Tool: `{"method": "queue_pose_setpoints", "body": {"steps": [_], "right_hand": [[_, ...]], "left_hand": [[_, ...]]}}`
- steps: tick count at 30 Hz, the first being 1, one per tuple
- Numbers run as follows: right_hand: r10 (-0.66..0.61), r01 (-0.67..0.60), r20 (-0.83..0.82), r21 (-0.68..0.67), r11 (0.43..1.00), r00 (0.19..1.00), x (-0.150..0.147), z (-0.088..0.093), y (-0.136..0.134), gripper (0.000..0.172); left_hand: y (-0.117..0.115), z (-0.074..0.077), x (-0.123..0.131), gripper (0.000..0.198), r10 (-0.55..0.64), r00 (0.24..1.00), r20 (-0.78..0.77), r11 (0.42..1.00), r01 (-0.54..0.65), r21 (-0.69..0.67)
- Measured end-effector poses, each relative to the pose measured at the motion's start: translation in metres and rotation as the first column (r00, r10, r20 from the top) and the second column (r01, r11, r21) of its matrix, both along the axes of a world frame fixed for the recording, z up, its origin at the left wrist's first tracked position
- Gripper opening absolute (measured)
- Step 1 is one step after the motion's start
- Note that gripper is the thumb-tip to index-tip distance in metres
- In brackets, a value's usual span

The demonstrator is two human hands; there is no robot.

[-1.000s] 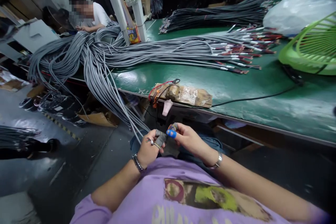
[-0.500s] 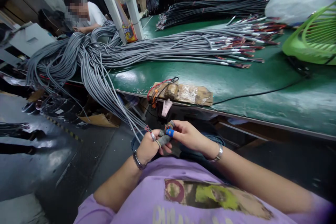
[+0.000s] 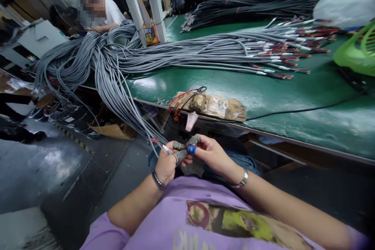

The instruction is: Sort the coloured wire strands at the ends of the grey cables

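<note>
My left hand (image 3: pixel 167 166) is closed round the end of a grey cable, its thumb and index finger in grey finger wraps. Beside that hand, a cable end with a white sleeve (image 3: pixel 166 149) and thin red wires (image 3: pixel 155 140) sticks out to the left. My right hand (image 3: pixel 215 158) is closed in a pinch on the thin coloured wires, partly hidden by its fingertips; a blue wrap (image 3: pixel 191 149) covers the thumb. Both sets of fingertips nearly meet over my lap. Several grey cables (image 3: pixel 129 109) run down from the bench to my left hand.
On the green bench (image 3: pixel 293 97) lie a long bundle of grey cables (image 3: pixel 190 56) and a darker bundle (image 3: pixel 234 11). A wooden block (image 3: pixel 225 107) sits at the front edge. A green plastic fan guard (image 3: pixel 356 52) stands right. Another person (image 3: pixel 108 11) sits at the back left.
The view has shifted slightly, so the bench things appear further right. My right fingertips have come down closer to the left ones, and the coloured wires between them show less.
</note>
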State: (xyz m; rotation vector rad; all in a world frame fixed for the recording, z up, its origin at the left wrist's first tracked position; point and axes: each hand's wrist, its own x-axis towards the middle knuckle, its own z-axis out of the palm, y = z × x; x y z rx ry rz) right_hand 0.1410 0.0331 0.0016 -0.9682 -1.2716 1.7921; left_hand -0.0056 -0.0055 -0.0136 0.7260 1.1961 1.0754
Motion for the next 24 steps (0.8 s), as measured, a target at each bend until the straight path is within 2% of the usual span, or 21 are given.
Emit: {"method": "queue_pose_setpoints", "body": {"steps": [2,4,6,8,12,14,18,24], "right_hand": [[0.064,-0.065,0.008,0.044,0.997,0.998,-0.001,0.003,0.003,0.031],[0.074,-0.078,0.044,0.073,0.994,0.996,-0.003,0.003,0.006,0.033],[0.023,-0.028,0.076,0.070,0.997,0.997,-0.004,-0.003,0.009,0.037],[-0.036,0.036,0.080,0.010,0.999,0.996,-0.004,-0.012,0.010,0.041],[-0.184,0.184,0.016,-0.172,0.968,0.983,0.002,-0.022,0.008,0.048],[-0.154,0.146,-0.025,-0.197,0.969,0.988,0.006,-0.021,0.006,0.047],[0.041,-0.043,-0.022,-0.102,0.994,0.999,0.006,-0.009,0.000,0.044],[0.104,-0.106,0.095,0.010,0.994,0.990,-0.004,-0.001,0.001,0.043]], "left_hand": [[0.001,0.001,-0.001,0.030,-0.078,0.997,-0.021,0.997,0.078,-0.005],[0.002,0.002,-0.003,0.032,-0.155,0.987,-0.051,0.988,0.153,-0.029],[0.002,0.004,-0.006,0.034,-0.230,0.970,-0.083,0.972,0.224,-0.075],[0.002,0.006,-0.007,0.037,-0.259,0.960,-0.107,0.963,0.247,-0.111],[0.000,0.008,-0.009,0.041,-0.112,0.989,-0.093,0.992,0.106,-0.071],[0.000,0.007,-0.009,0.041,-0.060,0.996,-0.072,0.997,0.057,-0.053],[0.000,0.007,-0.007,0.039,-0.041,0.996,-0.078,0.999,0.039,-0.038],[-0.004,0.006,0.000,0.035,-0.043,0.987,-0.156,0.999,0.040,-0.021]]}}
